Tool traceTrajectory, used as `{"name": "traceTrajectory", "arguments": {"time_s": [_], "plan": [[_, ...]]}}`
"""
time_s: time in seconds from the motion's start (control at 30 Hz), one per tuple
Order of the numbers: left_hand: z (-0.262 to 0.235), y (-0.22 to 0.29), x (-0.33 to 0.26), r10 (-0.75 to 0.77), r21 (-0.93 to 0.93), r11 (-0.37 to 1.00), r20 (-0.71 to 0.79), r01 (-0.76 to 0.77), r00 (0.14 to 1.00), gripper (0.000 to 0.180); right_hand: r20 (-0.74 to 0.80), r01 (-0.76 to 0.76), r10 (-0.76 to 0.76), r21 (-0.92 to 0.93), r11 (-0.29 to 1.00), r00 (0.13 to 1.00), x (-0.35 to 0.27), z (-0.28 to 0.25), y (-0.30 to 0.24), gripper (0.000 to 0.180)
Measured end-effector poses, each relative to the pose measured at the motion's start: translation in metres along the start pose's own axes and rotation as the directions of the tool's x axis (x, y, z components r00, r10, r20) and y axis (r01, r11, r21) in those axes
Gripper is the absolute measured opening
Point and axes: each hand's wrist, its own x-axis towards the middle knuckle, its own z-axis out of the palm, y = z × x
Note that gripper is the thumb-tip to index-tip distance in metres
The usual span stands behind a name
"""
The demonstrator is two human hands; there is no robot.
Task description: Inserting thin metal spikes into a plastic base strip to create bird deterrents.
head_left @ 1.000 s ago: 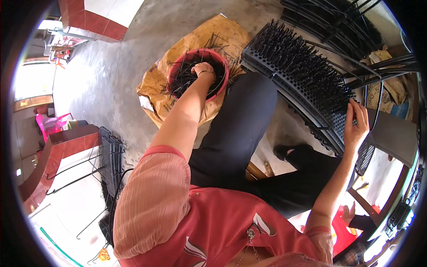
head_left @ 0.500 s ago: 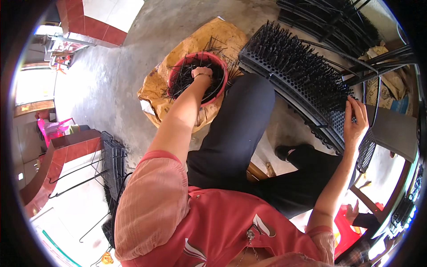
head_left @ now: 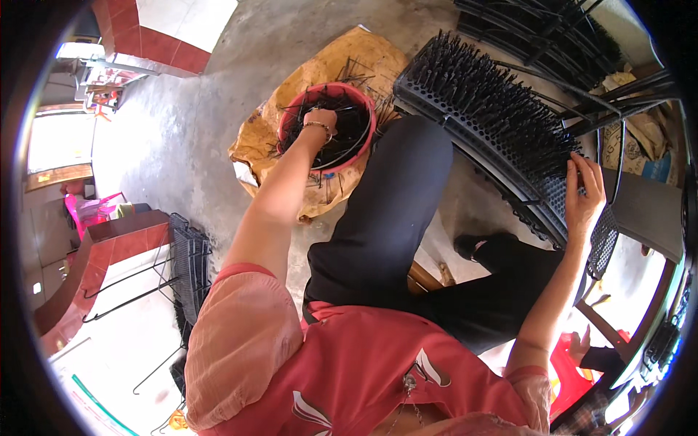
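My left hand [head_left: 320, 120] reaches down into a red round basin [head_left: 363, 138] full of thin black pins [head_left: 342, 138], fingers closed among them; whether it grips any is hidden. The basin sits on a tan sack [head_left: 349, 65] spread on the concrete floor. My right hand [head_left: 585, 190] rests on the near edge of a black perforated panel [head_left: 502, 123] studded with upright black pins, fingers spread against its surface. The panel lies tilted across my knees, which are in black trousers [head_left: 392, 218].
More black racks and bars [head_left: 538, 29] are stacked behind the panel. A black wire grid with hooks [head_left: 190, 269] leans at the left by a red-brown low wall [head_left: 87, 261]. A pink plastic chair [head_left: 91, 211] stands far left. Another person's hand [head_left: 579, 345] shows at lower right.
My left hand has stayed in the red basin, shifting slightly among the pins. My right hand remains on the panel's edge. The view has shifted a little.
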Motion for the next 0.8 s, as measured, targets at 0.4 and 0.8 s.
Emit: {"name": "traceTrajectory", "arguments": {"time_s": [0.4, 0.8], "plan": [[0.009, -0.080, -0.021, 0.007, -0.186, 0.982, -0.173, -0.039, 0.985, 0.033, 0.038, -0.059, 0.059, -0.001, 0.998, 0.998, -0.002, -0.003, -0.003, 0.015], [0.049, -0.082, -0.012, -0.172, -0.641, 0.767, -0.199, 0.004, 0.965, 0.081, 0.014, -0.029, 0.029, 0.015, 0.999, 0.999, -0.006, -0.002, 0.001, 0.016]]}}
